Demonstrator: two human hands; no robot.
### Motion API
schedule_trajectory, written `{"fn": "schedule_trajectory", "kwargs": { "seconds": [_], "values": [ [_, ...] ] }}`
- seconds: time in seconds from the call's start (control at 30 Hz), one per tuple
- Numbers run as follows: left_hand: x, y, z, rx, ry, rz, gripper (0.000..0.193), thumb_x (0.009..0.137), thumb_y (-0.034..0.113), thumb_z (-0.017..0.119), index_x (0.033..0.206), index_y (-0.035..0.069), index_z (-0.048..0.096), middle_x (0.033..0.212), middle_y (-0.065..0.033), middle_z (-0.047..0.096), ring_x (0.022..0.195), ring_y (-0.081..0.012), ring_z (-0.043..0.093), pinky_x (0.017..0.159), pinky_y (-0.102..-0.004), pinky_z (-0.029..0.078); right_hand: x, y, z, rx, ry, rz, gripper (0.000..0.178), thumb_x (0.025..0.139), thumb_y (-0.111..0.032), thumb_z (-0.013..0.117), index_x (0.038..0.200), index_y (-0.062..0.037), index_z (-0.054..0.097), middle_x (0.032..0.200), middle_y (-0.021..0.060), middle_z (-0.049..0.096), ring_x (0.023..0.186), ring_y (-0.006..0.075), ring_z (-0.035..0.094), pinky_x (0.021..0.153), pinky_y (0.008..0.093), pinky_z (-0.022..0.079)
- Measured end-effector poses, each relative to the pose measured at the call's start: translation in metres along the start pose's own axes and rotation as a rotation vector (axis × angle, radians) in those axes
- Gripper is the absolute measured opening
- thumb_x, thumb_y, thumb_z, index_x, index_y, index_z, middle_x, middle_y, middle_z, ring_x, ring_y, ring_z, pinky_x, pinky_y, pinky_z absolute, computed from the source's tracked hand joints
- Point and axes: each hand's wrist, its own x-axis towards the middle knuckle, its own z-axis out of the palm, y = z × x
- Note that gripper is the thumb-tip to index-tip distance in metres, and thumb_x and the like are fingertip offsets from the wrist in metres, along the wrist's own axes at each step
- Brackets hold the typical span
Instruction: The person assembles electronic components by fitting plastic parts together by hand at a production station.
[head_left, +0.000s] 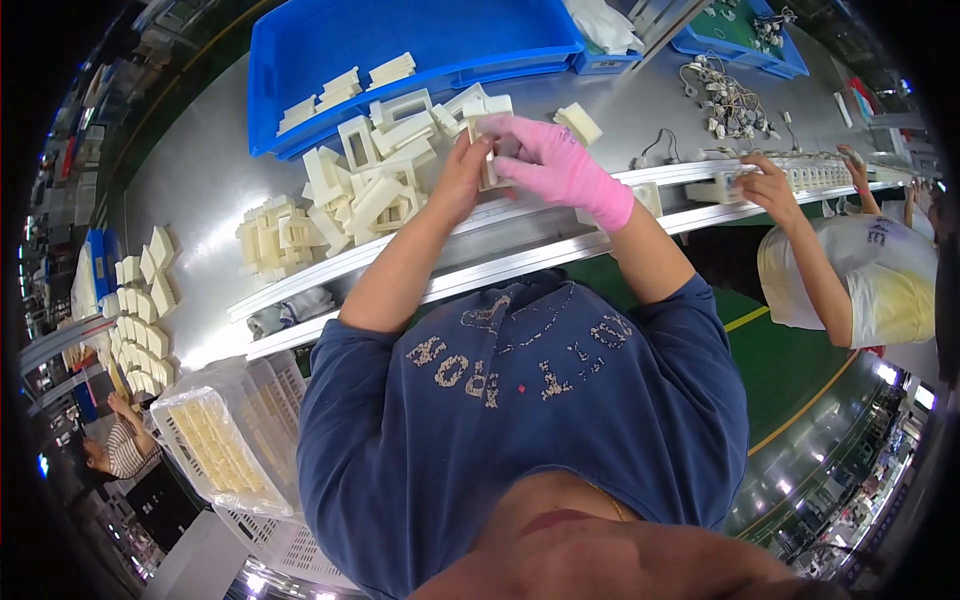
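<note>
My bare left hand (pixel 459 182) is closed on the near side of a small off-white plastic part (pixel 489 176), at the far edge of the metal rail. My right hand (pixel 562 168), in a pink glove, bends its fingers over the same part from the right. Much of the part is hidden by the fingers. Just left of my hands lies a loose heap of off-white plastic frames (pixel 378 200), some hollow, some solid-faced. Another off-white block (pixel 578 122) rests on the table beyond my gloved hand.
A large blue bin (pixel 420 82) with several off-white pieces stands behind the heap. Metal rails (pixel 460 262) run across in front of me. Tangled cables (pixel 728 100) lie at the right, near a co-worker's hand (pixel 770 188). A plastic-lined crate (pixel 282 385) is at lower left.
</note>
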Motion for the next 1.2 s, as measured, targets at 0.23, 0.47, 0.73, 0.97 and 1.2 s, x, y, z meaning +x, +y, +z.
{"fn": "schedule_trajectory", "kwargs": {
  "seconds": [0.23, 0.47, 0.73, 0.97, 1.2],
  "values": [
    [-0.016, 0.029, 0.000, 0.139, -0.509, -0.285, 0.036, 0.087, 0.024, 0.052, 0.112, -0.001, 0.046, 0.088, -0.0161, 0.061, 0.073, -0.0247, 0.064, 0.057, -0.0326, 0.053, -0.015, -0.001, -0.013, 0.073, 0.039, -0.491, 0.054, 0.071, -0.020, 0.063, 0.121, -0.0060, 0.048, 0.114, 0.0122, 0.050, 0.103, 0.0237, 0.051, 0.089, 0.0323, 0.039],
    [0.051, 0.039, -0.039, 1.268, -0.537, 0.180, 0.026, 0.087, 0.018, 0.049, 0.110, 0.010, 0.057, 0.106, -0.0164, 0.056, 0.102, -0.0276, 0.053, 0.088, -0.0387, 0.041, -0.051, -0.008, -0.016, -0.839, -0.048, 0.293, 0.047, 0.069, -0.027, 0.067, 0.108, -0.0072, 0.052, 0.108, 0.0152, 0.053, 0.103, 0.0266, 0.051, 0.088, 0.0362, 0.040],
    [0.133, -0.018, -0.043, 2.107, -0.409, -0.021, 0.029, 0.074, 0.003, 0.049, 0.099, 0.003, 0.064, 0.102, -0.0222, 0.060, 0.095, -0.0329, 0.058, 0.081, -0.0397, 0.046, -0.104, 0.069, -0.057, -1.528, 0.325, 0.638, 0.048, 0.069, -0.023, 0.064, 0.113, -0.0111, 0.048, 0.117, 0.0087, 0.048, 0.113, 0.0282, 0.041, 0.096, 0.0450, 0.029],
    [0.122, -0.020, -0.029, 1.980, -0.464, -0.162, 0.021, 0.074, 0.005, 0.051, 0.088, 0.000, 0.066, 0.095, -0.0207, 0.063, 0.088, -0.0330, 0.062, 0.072, -0.0402, 0.051, -0.053, 0.092, -0.094, -1.112, 0.451, 0.501, 0.037, 0.074, -0.016, 0.056, 0.110, -0.0072, 0.047, 0.106, 0.0148, 0.055, 0.096, 0.0325, 0.054, 0.084, 0.0443, 0.041],
    [0.090, -0.025, -0.063, 2.114, -0.597, 0.427, 0.012, 0.068, 0.010, 0.057, 0.078, 0.008, 0.064, 0.088, -0.0147, 0.055, 0.089, -0.0312, 0.055, 0.075, -0.0385, 0.045, 0.036, 0.110, -0.074, -0.995, 0.117, 0.637, 0.043, 0.074, -0.018, 0.060, 0.111, -0.0065, 0.043, 0.111, 0.0141, 0.055, 0.103, 0.0324, 0.054, 0.082, 0.0435, 0.043]
  ]
}}
